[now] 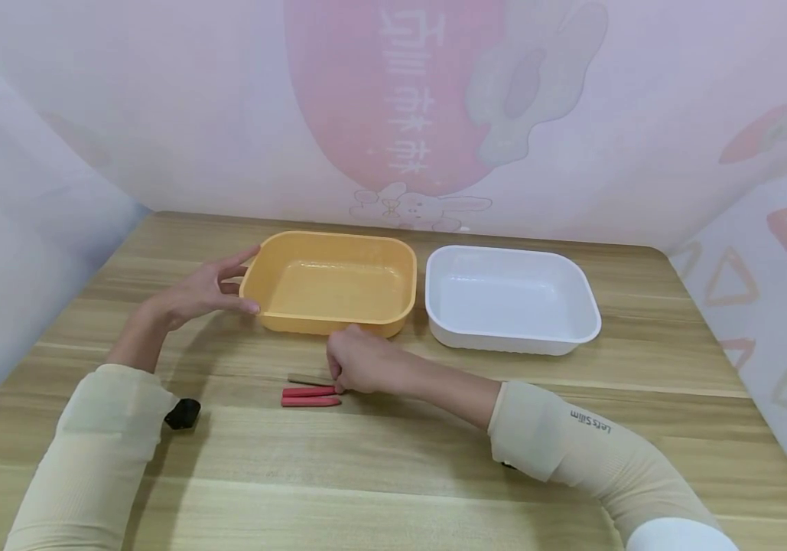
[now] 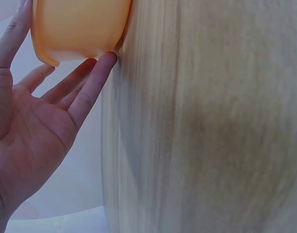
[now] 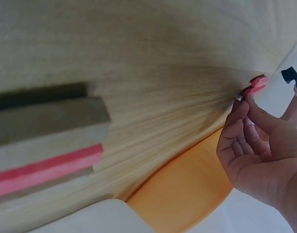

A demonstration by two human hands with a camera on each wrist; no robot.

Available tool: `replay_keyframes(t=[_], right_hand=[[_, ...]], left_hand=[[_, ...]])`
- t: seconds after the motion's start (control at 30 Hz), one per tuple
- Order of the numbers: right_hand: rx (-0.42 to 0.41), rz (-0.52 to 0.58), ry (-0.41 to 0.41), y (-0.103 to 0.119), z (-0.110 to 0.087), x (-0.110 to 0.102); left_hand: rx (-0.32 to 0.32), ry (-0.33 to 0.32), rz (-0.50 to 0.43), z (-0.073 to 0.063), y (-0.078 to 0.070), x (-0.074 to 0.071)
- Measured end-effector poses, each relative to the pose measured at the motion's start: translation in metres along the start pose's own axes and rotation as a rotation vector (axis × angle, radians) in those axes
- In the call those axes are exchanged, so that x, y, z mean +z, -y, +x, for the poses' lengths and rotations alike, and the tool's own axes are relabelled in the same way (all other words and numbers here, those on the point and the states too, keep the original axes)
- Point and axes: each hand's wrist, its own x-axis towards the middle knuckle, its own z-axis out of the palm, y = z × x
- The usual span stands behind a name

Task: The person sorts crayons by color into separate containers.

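1. A white tub (image 1: 510, 306) sits just beside the yellow tub (image 1: 327, 291), on its right. Both are on the surface (image 1: 248, 490), near the back wall (image 1: 180, 99).
2. The right hand (image 1: 369, 363) is in the way. It hides the right ends of the sticks and covers a bit of the yellow tub's front edge.
3. Three thin sticks lie side by side in front of the yellow tub: a brown stick (image 1: 308, 379) at the back, then the middle red stick (image 1: 304, 392), then the near red stick (image 1: 309, 402).
4. The right grip is nearly closed, thumb and finger tips almost together at the stick ends. I cannot tell if it has hold of a stick.
5. The left hand (image 1: 203, 291) has its grip spread wide, thumb and fingers touching the left end of the yellow tub.
6. Both tubs look like smooth, shiny plastic, with round corners. The near red stick has a pointy end.
7. The surface has long wood lines. The wall has pink and grey pictures.
8. Soft, pale cloth makes the left sleeve (image 1: 100, 451) and right sleeve (image 1: 586, 444). A black thing (image 1: 183, 414) shows by the left sleeve.
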Motion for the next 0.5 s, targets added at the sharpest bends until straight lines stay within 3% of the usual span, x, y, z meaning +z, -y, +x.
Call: replay_keyframes(t=[0.13,0.5], right_hand=[[0.000,0.031,-0.007,-0.002,0.002,-0.001],[-0.118,0.165,-0.070,0.000,-0.013,-0.023]], left_hand=[[-0.006,-0.003,0.002,0.000,0.000,0.000],[-0.013,-0.004,-0.002,0.000,0.000,0.000]])
